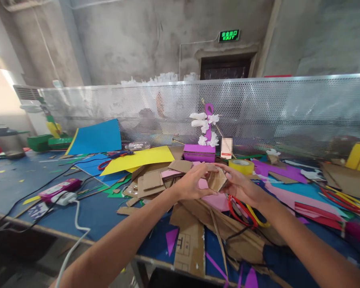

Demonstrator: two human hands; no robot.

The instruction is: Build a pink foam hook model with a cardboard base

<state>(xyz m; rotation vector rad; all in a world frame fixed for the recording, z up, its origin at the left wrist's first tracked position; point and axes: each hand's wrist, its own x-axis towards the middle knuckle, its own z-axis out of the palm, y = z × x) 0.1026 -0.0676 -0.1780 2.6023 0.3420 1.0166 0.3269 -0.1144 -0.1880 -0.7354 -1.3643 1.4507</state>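
Note:
My left hand [193, 183] and my right hand [241, 185] meet over the middle of the table, both closed on a small folded cardboard piece [216, 179] held between them. The left fingers pinch its left side and the right fingers wrap its right edge. Under the hands lie pink paper [219, 201] and loose cardboard scraps [156, 180]. Red and yellow scissors handles [243, 210] lie just below my right wrist.
A purple box with a pink figure and white tufts [201, 150] stands behind the hands, a yellow tape roll [241, 165] beside it. Yellow [138, 159] and blue sheets [96, 138], a pink device with cables [58, 189], perforated metal screen [258, 108] at back.

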